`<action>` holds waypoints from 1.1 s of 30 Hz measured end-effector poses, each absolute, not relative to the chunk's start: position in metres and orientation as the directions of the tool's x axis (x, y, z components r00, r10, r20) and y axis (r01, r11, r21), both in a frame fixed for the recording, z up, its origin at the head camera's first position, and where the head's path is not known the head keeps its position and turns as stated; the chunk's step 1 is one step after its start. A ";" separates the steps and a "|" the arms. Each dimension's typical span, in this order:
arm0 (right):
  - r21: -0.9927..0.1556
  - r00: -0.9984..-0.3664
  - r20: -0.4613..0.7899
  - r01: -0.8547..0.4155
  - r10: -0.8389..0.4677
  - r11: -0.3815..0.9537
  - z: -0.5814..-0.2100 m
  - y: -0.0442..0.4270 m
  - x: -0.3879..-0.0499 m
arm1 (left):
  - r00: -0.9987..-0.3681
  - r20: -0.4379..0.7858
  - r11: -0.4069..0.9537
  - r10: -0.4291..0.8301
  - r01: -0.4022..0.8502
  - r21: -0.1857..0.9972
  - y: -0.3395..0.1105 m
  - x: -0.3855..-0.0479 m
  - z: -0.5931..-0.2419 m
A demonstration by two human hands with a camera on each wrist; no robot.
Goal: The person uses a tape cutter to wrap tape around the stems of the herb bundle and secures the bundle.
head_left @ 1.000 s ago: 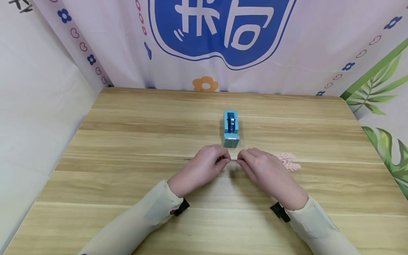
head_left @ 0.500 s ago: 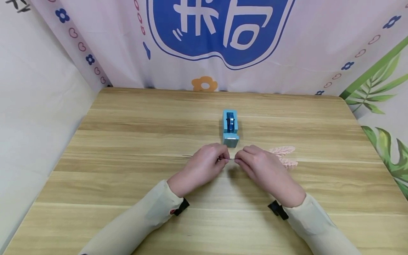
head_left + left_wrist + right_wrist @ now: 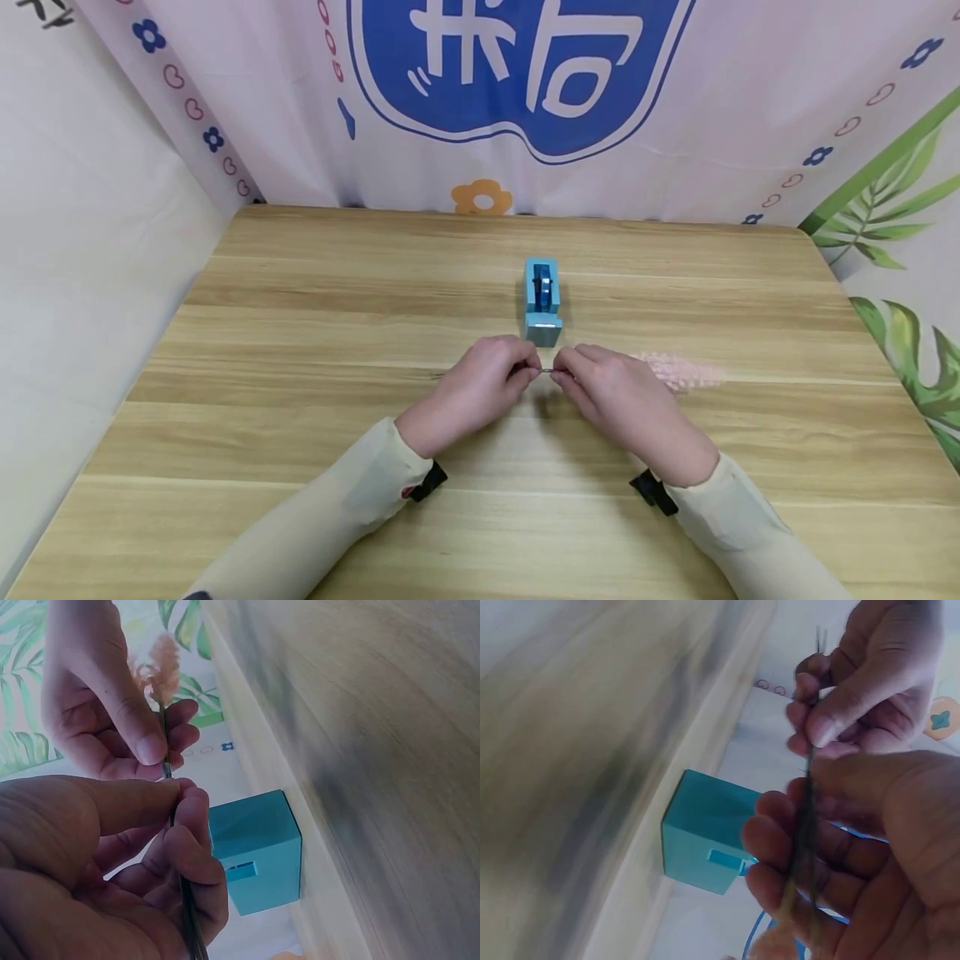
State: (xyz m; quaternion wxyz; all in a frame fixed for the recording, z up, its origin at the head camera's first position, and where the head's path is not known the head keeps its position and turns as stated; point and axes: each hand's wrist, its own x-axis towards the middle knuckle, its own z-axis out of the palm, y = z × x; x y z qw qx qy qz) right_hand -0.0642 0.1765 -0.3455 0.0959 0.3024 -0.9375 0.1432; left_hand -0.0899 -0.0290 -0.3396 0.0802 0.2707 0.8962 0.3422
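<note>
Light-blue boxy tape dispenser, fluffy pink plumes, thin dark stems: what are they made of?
Light-blue boxy tape dispenser: likely moulded plastic, satin; even colour, crisp edges.
Fluffy pink plumes: matte, fibrous-looking tufts; yarn, synthetic or dried plant, can't tell.
Thin dark stems: perhaps wire, possibly coated; slim, mostly straight, one pale glint.

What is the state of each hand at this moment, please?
Left hand: closed, pinching the thin stems.
Right hand: closed, pinching the same stems, nearer the pink flowers.
</note>
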 end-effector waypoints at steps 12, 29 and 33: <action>-0.225 -0.810 0.233 -0.583 -0.538 0.781 -0.346 0.178 -0.069 | -0.846 0.013 0.638 0.533 0.412 0.651 -0.027 -0.092 -0.341; -0.243 -0.821 0.208 -0.570 -0.531 0.785 -0.345 0.180 -0.075 | -0.851 -0.036 0.659 0.524 0.379 0.649 -0.027 -0.099 -0.340; -0.254 -0.818 0.189 -0.575 -0.543 0.778 -0.344 0.180 -0.077 | -0.853 -0.054 0.670 0.519 0.367 0.646 -0.027 -0.100 -0.339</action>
